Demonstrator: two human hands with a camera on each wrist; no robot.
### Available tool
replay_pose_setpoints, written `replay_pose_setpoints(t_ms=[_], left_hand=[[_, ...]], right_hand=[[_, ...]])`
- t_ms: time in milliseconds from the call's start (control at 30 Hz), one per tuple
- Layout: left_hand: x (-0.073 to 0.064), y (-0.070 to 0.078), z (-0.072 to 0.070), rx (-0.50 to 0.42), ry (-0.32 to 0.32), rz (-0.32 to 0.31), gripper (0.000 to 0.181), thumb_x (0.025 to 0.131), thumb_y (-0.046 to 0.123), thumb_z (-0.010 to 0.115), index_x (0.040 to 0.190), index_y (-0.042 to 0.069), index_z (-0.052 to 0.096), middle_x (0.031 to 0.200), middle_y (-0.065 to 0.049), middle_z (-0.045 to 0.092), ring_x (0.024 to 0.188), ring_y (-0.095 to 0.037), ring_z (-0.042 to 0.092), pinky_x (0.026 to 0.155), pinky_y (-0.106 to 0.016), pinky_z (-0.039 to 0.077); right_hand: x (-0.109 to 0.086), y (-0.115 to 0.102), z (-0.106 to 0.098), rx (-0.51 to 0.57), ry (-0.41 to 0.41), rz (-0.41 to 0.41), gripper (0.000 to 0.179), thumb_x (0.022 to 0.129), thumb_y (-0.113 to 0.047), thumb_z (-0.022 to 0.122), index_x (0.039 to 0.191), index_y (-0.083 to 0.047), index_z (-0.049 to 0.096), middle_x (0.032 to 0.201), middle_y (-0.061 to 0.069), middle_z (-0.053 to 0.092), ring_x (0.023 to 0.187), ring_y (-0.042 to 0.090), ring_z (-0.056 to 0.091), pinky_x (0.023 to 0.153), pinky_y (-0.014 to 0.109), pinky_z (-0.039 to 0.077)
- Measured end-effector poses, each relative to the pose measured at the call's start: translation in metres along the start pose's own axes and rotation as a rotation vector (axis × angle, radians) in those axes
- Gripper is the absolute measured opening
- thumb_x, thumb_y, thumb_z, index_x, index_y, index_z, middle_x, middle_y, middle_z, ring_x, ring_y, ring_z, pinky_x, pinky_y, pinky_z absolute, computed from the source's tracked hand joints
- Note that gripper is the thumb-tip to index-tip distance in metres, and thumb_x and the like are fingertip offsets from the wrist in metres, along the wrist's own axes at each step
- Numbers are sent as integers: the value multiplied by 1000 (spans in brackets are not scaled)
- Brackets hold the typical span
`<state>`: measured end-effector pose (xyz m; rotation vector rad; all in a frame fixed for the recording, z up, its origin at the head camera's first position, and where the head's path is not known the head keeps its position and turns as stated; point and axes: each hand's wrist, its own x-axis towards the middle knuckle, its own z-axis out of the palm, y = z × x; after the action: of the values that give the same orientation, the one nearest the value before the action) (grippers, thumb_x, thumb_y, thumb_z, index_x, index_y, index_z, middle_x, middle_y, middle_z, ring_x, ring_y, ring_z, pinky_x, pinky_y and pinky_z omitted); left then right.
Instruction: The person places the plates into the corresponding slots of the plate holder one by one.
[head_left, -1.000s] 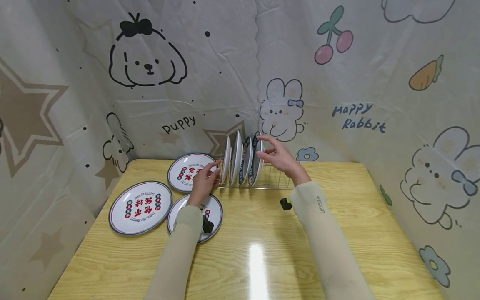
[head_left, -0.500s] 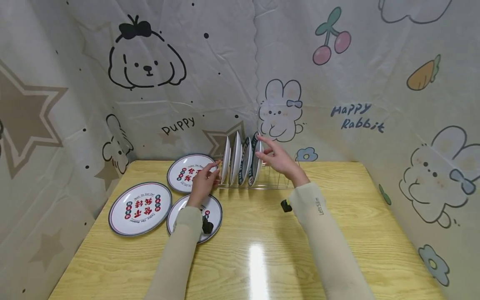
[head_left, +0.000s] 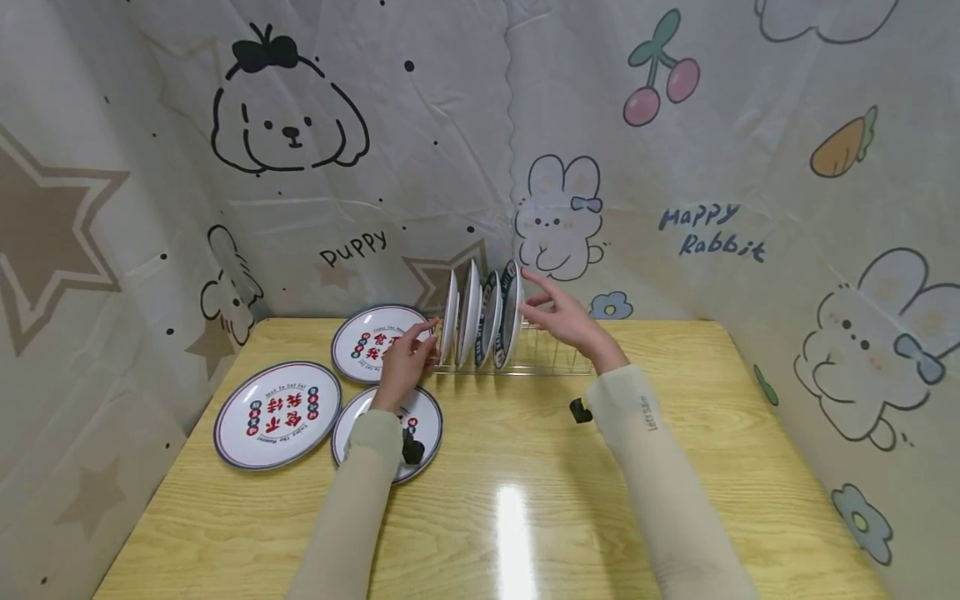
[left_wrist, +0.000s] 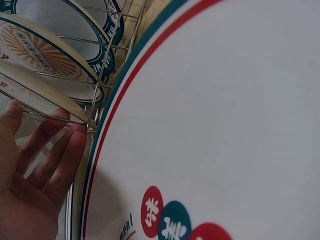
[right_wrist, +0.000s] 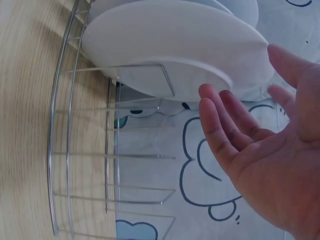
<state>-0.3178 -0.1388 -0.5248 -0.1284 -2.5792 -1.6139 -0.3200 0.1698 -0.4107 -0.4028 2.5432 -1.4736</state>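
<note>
A wire dish rack [head_left: 536, 372] stands at the back of the table, holding several upright plates in its left half. My left hand [head_left: 403, 367] is at the rack's left end; in the left wrist view its bent fingers [left_wrist: 62, 160] hold the end wire beside the leftmost plate [head_left: 449, 321]. Beside the rightmost plate [head_left: 510, 317], my right hand [head_left: 567, 321] has loosely extended fingers. In the right wrist view those fingers are spread before the plate's white back [right_wrist: 175, 40], the thumb near its rim; contact is hard to tell.
Three plates with red lettering lie flat at the left: a back plate [head_left: 360, 354], a left plate [head_left: 247, 392] and a front plate [head_left: 427, 450] partly under the left forearm. The rack's right half shows bare wire slots [right_wrist: 165, 156]. A printed curtain [head_left: 450, 125] hangs behind the table.
My right hand has shifted slightly right, its fingers easing away from the rightmost plate, which stands a little more upright. My left hand stays at the rack's end.
</note>
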Motion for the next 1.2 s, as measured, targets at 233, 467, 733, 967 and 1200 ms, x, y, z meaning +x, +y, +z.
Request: replay_pose_setpoints(t_ms=[233,467,733,967,1200], left_hand=[[0,1,0,-4,0,-16,39,108,28,57,146,35,58,97,-13,72,81,-24,74,72,-31,63],[1,0,0,-3,8,7,40,108,26,58,148,29,58,97,-14,72,80,-25,74,71,-31,63],[2,-2,1,-8,7,9,40,108,27,58,148,27,58,96,-12,73,80,-24,74,71,-31,63],[2,-1,0,-9,15,6,39,108,26,58,146,31,59,95,-13,73,79,-25,75,72,-33,64],[1,0,0,-7,7,1,39,108,28,57,147,29,59,95,-13,73,80,-26,75,72,-34,64]], right_hand=[[-11,7,-11,4,9,-6,65,107,-34,59,164,-32,28,145,21,51,121,43,62,106,54,53],[-23,22,-30,9,69,-1,61,108,-33,57,163,-28,32,144,19,53,118,36,63,104,54,52],[-36,47,-51,27,247,5,55,108,-30,56,160,-20,40,140,20,54,120,36,58,103,52,50],[-43,74,-57,29,333,50,51,109,-26,55,157,-16,44,140,22,53,126,38,55,102,47,50],[-46,97,-48,0,297,123,50,109,-18,53,158,-13,43,140,24,53,128,44,56,103,56,50]])
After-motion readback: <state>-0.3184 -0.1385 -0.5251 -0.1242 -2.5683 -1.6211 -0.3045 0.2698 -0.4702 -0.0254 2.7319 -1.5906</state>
